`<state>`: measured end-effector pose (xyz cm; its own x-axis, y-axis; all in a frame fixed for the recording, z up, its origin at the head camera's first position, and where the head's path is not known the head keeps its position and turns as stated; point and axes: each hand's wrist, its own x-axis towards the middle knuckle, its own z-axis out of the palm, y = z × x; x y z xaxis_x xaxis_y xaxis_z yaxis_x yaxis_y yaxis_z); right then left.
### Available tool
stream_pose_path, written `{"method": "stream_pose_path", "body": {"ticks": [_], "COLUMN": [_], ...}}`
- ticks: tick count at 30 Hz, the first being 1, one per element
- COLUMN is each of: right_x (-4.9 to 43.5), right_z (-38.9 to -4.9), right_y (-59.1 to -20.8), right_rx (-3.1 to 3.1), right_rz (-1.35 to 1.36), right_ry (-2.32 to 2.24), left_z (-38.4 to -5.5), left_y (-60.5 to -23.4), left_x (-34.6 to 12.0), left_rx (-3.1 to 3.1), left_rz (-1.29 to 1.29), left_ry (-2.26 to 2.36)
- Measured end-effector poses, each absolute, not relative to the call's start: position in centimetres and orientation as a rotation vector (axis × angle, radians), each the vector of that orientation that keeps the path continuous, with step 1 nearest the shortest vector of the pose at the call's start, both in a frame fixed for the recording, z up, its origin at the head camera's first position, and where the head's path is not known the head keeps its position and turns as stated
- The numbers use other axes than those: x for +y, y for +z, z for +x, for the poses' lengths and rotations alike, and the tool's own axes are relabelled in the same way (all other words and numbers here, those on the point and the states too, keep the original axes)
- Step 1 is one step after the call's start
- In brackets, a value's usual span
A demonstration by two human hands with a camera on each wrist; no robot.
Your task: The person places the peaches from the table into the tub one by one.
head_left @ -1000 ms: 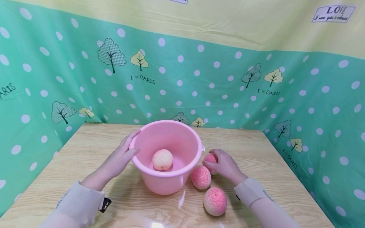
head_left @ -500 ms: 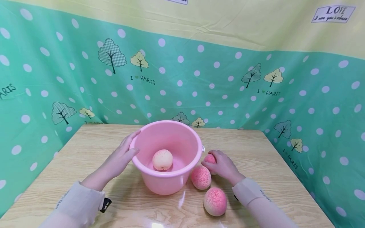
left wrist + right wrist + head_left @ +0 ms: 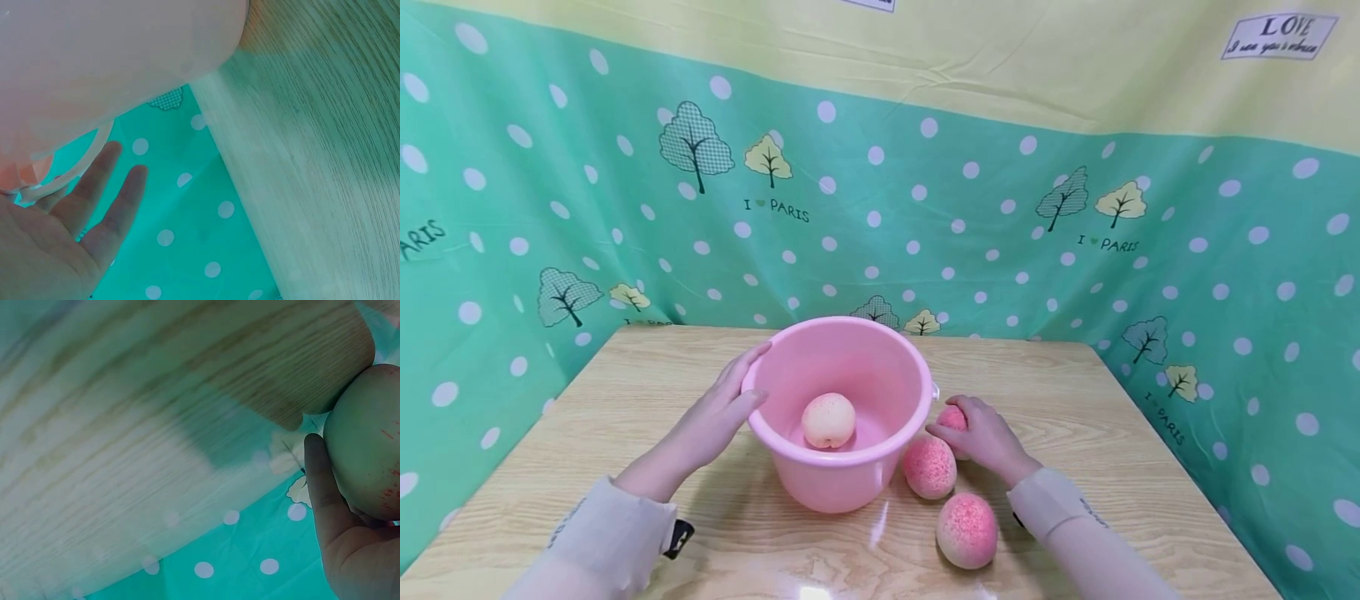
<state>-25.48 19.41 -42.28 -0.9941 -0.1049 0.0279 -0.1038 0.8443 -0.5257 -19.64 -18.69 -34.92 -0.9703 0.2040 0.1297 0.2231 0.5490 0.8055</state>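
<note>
A pink bucket point(image 3: 831, 479) stands on the wooden table with one pale peach point(image 3: 828, 421) lying inside. My left hand point(image 3: 718, 421) holds the bucket's left rim by the thumb and a finger. In the left wrist view, two straighter fingers of that left hand point(image 3: 69, 231) extend below the bucket's wall point(image 3: 112, 50), near its handle point(image 3: 94, 150). To the bucket's right, my right hand point(image 3: 992, 437) grips a pink peach point(image 3: 953, 418), partly covered by the fingers. The right wrist view has this peach point(image 3: 369, 444) against the right hand point(image 3: 359, 556).
Another pink peach point(image 3: 929, 467) sits between the bucket and my right hand. Nearer the front lies one more peach point(image 3: 967, 531). A green dotted curtain point(image 3: 895, 208) hangs behind and at both sides of the wooden table point(image 3: 760, 554).
My right hand has shifted slightly to the left around the peach, its thumb creeping leftward. The bucket, the left hand and the other peaches stay where they were.
</note>
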Motion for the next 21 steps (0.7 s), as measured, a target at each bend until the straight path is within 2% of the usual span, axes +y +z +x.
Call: {"method": "stream_pose_path", "body": {"ticks": [21], "right_x": [19.16], "right_z": [-25.43], "right_y": [-42.88], "right_rx": [3.008], "right_rz": [-0.143], "right_ry": [-0.873], "left_z": [-19.65], "left_y": [-34.97], "left_x": [-18.7], "left_rx": [-2.738], "left_rz": [-0.383], "left_ry": [-1.439]}}
